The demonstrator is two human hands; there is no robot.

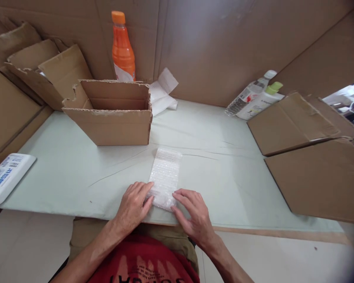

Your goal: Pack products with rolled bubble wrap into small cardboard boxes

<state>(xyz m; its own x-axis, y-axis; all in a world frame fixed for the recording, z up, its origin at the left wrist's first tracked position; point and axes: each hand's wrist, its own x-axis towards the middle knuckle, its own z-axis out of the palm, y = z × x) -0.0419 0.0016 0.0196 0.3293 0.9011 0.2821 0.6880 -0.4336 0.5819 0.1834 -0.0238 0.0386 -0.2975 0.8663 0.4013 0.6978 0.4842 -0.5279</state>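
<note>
A strip of clear bubble wrap [166, 169] lies flat on the pale green tabletop, close to its front edge. Its near end looks thicker and folded over; whether anything is inside cannot be made out. My left hand [135, 202] grips the left side of that near end between thumb and fingers. On the opposite side, my right hand [194, 210] has its thumb and fingertips closed on the wrap's right edge. Beyond the wrap stands an open cardboard box [124, 127].
Behind the box are an orange bottle [124, 51] and crumpled white packing material [164, 94]. A clear bottle [249, 94] and a white bottle [261, 103] lean at the back right. Cardboard boxes [315, 177] flank the right, others [38, 67] the left. A white device [10, 177] lies at left.
</note>
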